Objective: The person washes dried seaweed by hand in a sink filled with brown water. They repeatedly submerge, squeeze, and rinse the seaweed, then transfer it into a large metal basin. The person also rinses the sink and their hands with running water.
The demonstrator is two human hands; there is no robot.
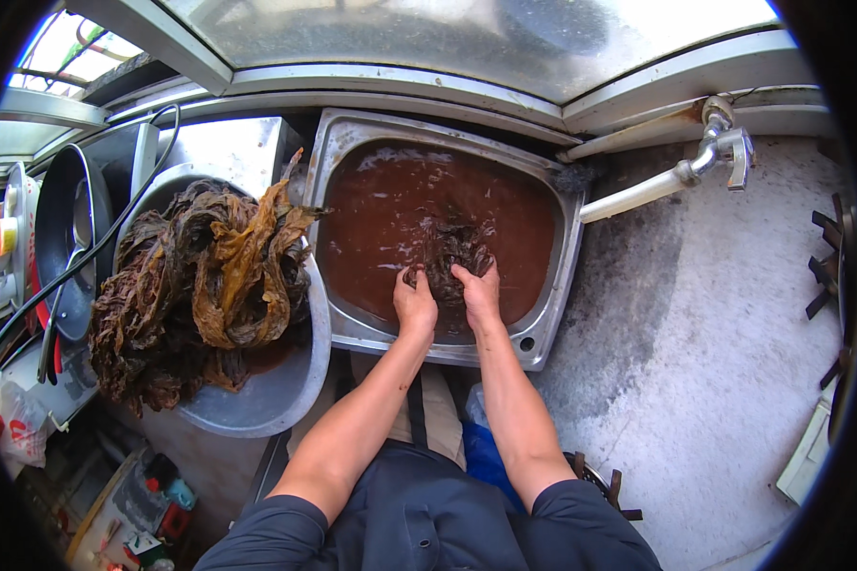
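Reddish-brown, murky water fills a stainless steel sink (564, 271) in front of me. My left hand (416, 300) and my right hand (480, 289) grip a wet clump of dark leaves (457, 250), partly under the water near the sink's front edge. The thumbs lie on top of the clump; the other fingers are partly hidden. To the left, a wide grey basin (293, 392) bears a big heap of wet, wilted brown and yellowish leaves (186, 285), piled above its rim, with some brown liquid at the bottom.
A metal tap (735, 153) and a pale pipe (635, 200) are at the right, beside a stained concrete surface (685, 321). Dark pans (71, 235) and a black cable (114, 228) are at the left. A framed window (400, 78) runs behind the sink.
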